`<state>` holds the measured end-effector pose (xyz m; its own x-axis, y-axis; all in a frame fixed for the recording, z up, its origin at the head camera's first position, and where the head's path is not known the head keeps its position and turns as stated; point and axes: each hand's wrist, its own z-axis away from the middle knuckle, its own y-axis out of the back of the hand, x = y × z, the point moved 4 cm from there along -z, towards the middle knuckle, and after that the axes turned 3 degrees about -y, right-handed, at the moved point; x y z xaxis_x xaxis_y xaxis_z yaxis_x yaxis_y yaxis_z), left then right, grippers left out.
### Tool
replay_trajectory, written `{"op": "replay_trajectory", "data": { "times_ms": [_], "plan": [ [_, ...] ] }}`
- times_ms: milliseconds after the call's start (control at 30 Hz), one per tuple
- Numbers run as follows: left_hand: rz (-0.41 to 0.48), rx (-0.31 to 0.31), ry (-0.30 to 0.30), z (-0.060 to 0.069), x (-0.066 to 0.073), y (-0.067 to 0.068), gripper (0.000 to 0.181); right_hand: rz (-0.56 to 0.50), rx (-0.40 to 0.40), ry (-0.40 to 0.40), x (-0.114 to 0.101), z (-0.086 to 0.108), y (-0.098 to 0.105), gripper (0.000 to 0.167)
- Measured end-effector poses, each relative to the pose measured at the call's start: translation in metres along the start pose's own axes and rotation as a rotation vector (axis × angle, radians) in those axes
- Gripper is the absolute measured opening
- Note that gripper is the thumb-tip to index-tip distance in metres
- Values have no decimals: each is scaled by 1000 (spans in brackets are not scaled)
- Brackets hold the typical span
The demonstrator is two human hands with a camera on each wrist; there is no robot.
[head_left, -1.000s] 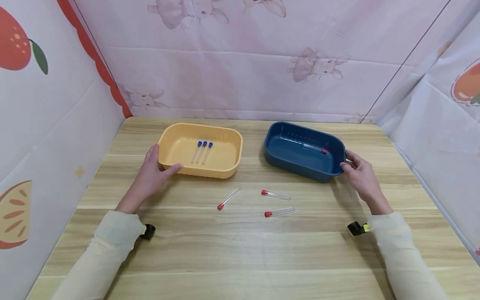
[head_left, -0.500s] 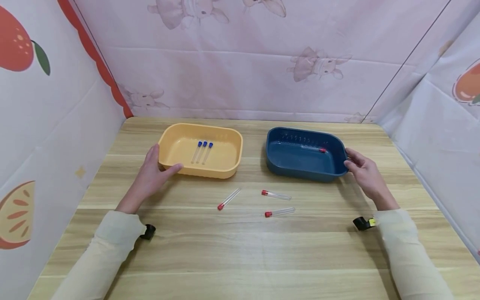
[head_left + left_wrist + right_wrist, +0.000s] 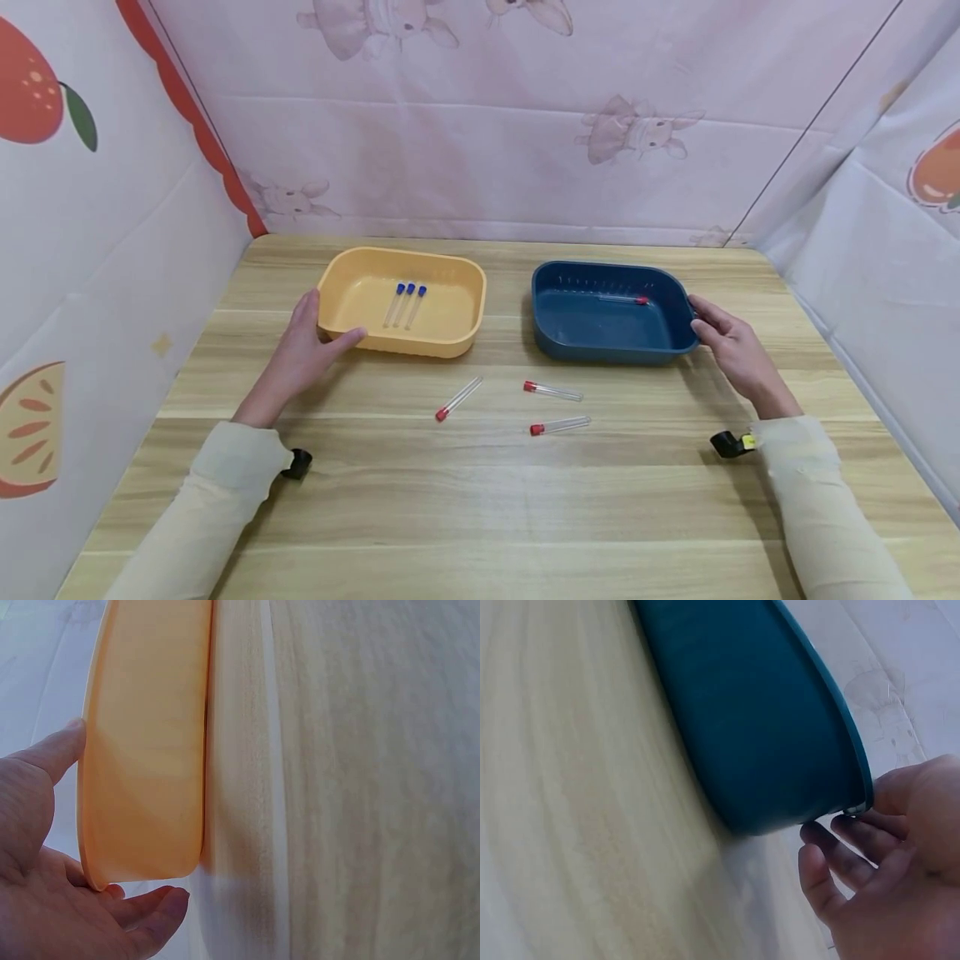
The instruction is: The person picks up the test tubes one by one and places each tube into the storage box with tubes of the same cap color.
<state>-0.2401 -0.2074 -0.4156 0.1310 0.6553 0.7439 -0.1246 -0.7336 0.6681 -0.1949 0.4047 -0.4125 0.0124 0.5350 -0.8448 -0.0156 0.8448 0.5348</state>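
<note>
In the head view my left hand [image 3: 302, 354] holds the near left corner of a yellow plastic basket [image 3: 397, 342]. Its thumb lies at the front rim, with the other fingers around the left end. Three blue-capped test tubes [image 3: 405, 307] lie side by side inside. To the right, my right hand [image 3: 738, 354] grips the right end of a dark blue plastic basket [image 3: 607, 350], thumb at the rim and fingers against the end wall. A red-capped test tube [image 3: 626, 299] lies inside it. Both baskets stand on the table.
Three red-capped tubes lie loose in front of the baskets: a left one [image 3: 459, 398], an upper right one [image 3: 553, 390] and a lower right one [image 3: 560, 425]. The wooden table [image 3: 480, 517] ends at a printed cloth wall [image 3: 480, 167].
The blue basket has turned in my right hand, its left end coming nearer, so it sits straighter. My right hand has shifted slightly right. My left hand and the yellow basket stay put.
</note>
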Motion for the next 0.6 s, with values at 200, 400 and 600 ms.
{"op": "replay_trajectory", "data": {
  "times_ms": [200, 400, 600],
  "plan": [
    [-2, -2, 8, 0, 2, 0, 111, -21, 24, 5, 3, 0, 2, 56],
    [-5, -3, 23, 0, 3, 0, 111, -53, 34, 9, 2, 3, 5, 58],
    [0, 0, 23, 1, 3, 0, 112, -94, -64, 23, -1, 5, 5, 73]
  ]
}}
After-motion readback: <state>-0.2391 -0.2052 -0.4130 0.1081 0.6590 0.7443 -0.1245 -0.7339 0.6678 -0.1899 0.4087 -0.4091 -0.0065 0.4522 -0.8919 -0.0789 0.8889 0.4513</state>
